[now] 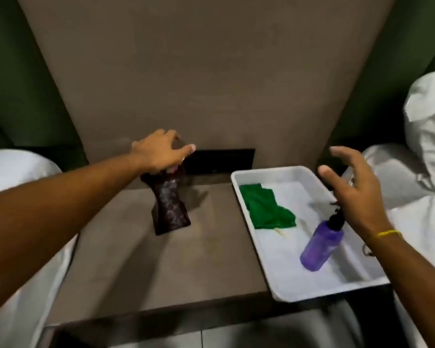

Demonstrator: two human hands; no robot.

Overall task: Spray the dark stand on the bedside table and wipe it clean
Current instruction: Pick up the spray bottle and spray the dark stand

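Head view: left hand clamped on the dark speckled stand; right hand spread, empty above the purple spray bottle; steady the stand, grasp the bottle's body.

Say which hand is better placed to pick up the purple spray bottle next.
Probably the right hand: it hovers open just above the purple spray bottle in the white tray. The left hand is busy gripping the top of the dark stand.
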